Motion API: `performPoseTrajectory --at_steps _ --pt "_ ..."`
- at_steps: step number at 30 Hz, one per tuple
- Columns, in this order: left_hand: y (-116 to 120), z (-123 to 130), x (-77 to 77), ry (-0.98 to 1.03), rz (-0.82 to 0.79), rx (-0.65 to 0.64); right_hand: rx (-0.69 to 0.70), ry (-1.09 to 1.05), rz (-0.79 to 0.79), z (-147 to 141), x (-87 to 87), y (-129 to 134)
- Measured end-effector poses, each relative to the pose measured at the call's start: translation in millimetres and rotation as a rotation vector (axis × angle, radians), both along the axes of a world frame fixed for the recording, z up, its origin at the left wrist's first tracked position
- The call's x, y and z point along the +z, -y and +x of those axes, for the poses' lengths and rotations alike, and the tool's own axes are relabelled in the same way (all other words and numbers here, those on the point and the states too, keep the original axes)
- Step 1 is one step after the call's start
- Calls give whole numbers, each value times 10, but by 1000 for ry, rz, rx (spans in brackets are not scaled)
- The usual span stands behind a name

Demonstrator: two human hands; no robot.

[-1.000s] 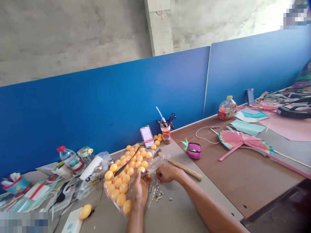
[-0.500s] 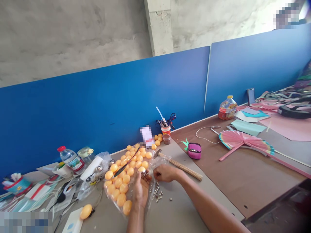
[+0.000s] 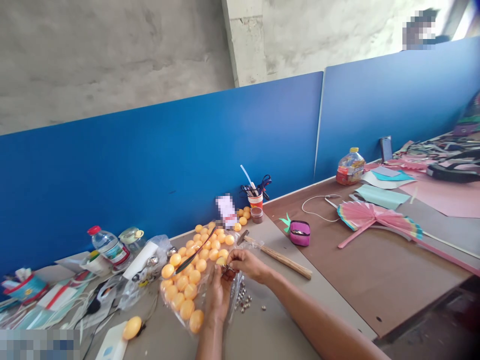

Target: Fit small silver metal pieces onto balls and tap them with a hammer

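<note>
My left hand [image 3: 216, 295] is palm up, its fingers curled round a shiny silver ball [image 3: 225, 268], which is now mostly covered. Close above it, my right hand [image 3: 245, 263] has its fingertips pinched together at the ball; whatever small thing they may hold is hidden. Just below my right hand, small silver metal beads [image 3: 243, 302] lie on and beside a clear plastic bag [image 3: 233, 299]. To the left spread many orange plastic balls [image 3: 186, 309], partly under clear film. A hammer [image 3: 287, 259] with a wooden handle rests behind my right wrist.
At the back stand a paper cup [image 3: 256, 201] with tools and a small round jar [image 3: 257, 215]. A purple pouch [image 3: 300, 233] and a pink fan [image 3: 375, 216] lie to the right. Bottles [image 3: 110, 247], cables and bags crowd the left. A blue partition [image 3: 168, 175] borders the table.
My right hand has moved left and slightly up, from above the small beads to the silver ball. My left hand has stayed in place, holding the ball.
</note>
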State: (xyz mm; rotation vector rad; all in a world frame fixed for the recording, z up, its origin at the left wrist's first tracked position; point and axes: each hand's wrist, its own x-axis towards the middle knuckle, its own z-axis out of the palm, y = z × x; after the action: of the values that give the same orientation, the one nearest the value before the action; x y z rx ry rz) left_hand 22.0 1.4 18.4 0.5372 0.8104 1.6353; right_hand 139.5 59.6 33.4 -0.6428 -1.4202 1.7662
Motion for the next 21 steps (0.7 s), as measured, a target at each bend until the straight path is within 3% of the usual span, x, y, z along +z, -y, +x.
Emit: performPoseTrajectory --at_steps 13,21 --pt "-4 -15 -41 -47 -2 2 -34 75 -14 -73 -102 -15" --pt "-5 -34 -101 -195 -10 12 -18 82 -31 -61 -75 7"
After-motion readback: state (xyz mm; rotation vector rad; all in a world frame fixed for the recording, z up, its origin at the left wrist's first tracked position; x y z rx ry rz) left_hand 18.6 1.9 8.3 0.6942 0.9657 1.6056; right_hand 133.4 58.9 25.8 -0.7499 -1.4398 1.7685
